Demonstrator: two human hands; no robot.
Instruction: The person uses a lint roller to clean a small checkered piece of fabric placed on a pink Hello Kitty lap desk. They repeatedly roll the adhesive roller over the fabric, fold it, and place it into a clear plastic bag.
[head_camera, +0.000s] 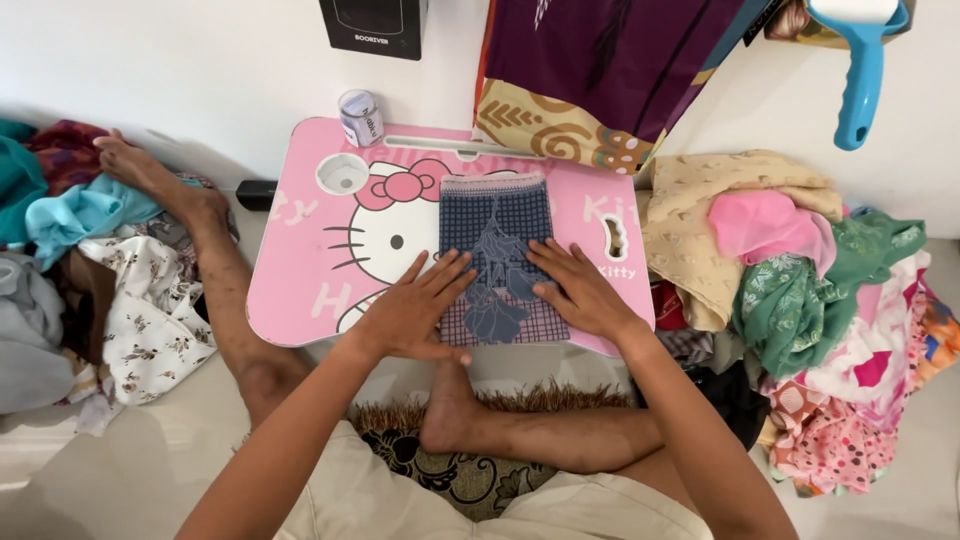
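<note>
On pink lap table (300, 290), both hands flat on folded cloth (495, 225), clothes piled L & R.

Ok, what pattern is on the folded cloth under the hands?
Folded cloth: dark navy grid check with a grey-blue floral motif, pinkish edges; head view.

Matt woven cloth (497, 255), glossy plastic table (300, 270)
</note>
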